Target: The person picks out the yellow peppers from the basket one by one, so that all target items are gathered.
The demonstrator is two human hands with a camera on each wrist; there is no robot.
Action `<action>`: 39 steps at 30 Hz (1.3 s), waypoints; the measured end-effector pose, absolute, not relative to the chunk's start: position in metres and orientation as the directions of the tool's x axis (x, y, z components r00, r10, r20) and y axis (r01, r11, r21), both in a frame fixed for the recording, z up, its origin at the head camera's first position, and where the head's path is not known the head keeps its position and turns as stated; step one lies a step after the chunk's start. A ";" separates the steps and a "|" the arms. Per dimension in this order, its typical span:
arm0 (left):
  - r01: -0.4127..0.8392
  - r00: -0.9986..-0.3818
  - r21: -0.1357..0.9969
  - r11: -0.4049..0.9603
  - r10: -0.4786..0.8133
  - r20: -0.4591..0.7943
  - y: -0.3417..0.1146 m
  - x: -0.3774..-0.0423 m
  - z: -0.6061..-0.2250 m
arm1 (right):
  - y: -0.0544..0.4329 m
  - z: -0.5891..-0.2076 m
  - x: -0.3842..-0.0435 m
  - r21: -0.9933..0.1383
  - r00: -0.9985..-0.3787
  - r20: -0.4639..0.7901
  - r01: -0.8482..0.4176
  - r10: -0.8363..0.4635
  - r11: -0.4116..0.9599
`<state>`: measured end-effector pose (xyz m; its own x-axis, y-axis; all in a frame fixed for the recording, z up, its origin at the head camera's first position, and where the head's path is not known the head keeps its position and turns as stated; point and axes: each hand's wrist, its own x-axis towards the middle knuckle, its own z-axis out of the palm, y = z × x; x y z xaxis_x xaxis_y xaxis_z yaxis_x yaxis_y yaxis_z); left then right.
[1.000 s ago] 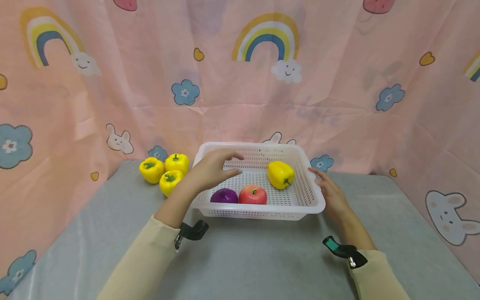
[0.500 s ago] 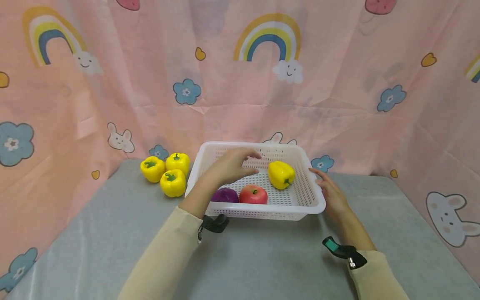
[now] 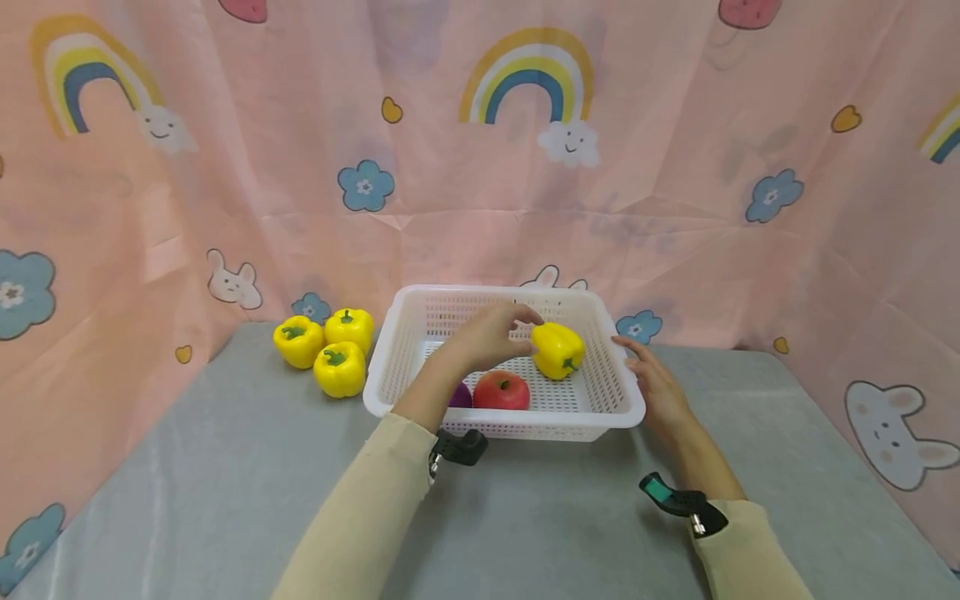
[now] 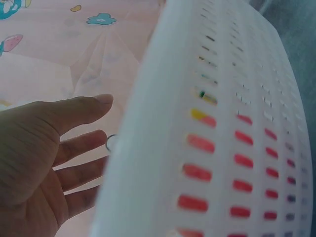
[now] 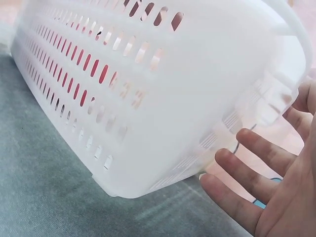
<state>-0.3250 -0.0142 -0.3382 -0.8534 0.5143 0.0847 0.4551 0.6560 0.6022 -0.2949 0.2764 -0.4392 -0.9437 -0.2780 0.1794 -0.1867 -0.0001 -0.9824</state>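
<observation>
A white perforated plastic basket (image 3: 502, 420) stands on the grey table, holding a yellow bell pepper (image 3: 558, 352), a red apple (image 3: 501, 391) and a round purple thing (image 3: 461, 397) partly hidden by the left forearm. Over the basket reaches my left hand (image 3: 491, 338), thumb and index finger spread at the pepper's left side. The left wrist view shows that hand (image 4: 49, 148) beyond the basket's rim, its fingers extended. My right hand (image 3: 662, 390) touches the basket's right end; in the right wrist view its fingers (image 5: 247, 173) are nearly straight alongside the wall.
Three more yellow bell peppers, one of them in front (image 3: 341, 369), stand on the table left of the basket. A pink patterned cloth (image 3: 480, 208) hangs behind the table (image 3: 555, 517).
My left hand has moved right across the basket, from its left part to the yellow bell pepper inside. The right hand stays at the basket's right end.
</observation>
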 end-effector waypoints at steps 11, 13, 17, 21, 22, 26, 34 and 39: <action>0.421 -0.842 0.685 0.595 0.537 0.052 0.003 -0.334 -0.354 | 0.273 -0.440 -0.294 -0.984 -0.953 0.170 -0.178 -0.253 0.008; 0.414 -0.844 0.683 0.603 0.534 0.040 0.006 -0.335 -0.355 | 0.273 -0.440 -0.293 -0.985 -0.954 0.167 -0.175 -0.249 0.009; 0.405 -0.846 0.673 0.619 0.532 0.020 0.012 -0.336 -0.355 | 0.272 -0.439 -0.293 -0.984 -0.956 0.161 -0.173 -0.244 0.029; 0.402 -0.845 0.653 0.642 0.534 -0.004 0.018 -0.336 -0.355 | 0.273 -0.440 -0.293 -0.985 -0.959 0.154 -0.169 -0.239 0.042; 0.402 -0.845 0.650 0.645 0.535 -0.008 0.019 -0.336 -0.355 | 0.273 -0.440 -0.293 -0.985 -0.959 0.155 -0.169 -0.239 0.041; 0.394 -0.846 0.653 0.647 0.532 -0.017 0.024 -0.337 -0.356 | 0.274 -0.440 -0.293 -0.986 -0.959 0.152 -0.166 -0.240 0.036; 0.389 -0.844 0.662 0.640 0.536 -0.023 0.030 -0.339 -0.357 | 0.274 -0.440 -0.294 -0.986 -0.958 0.151 -0.163 -0.243 0.033; 0.412 -0.844 0.624 0.664 0.536 -0.012 0.034 -0.342 -0.360 | 0.272 -0.440 -0.295 -0.987 -0.962 0.142 -0.155 -0.234 0.038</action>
<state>-0.3419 0.0340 -0.3596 -0.8444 0.5356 -0.0118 0.4121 0.6635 0.6244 -0.2949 0.2722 -0.4400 -0.9618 -0.2343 0.1418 -0.1548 0.0380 -0.9872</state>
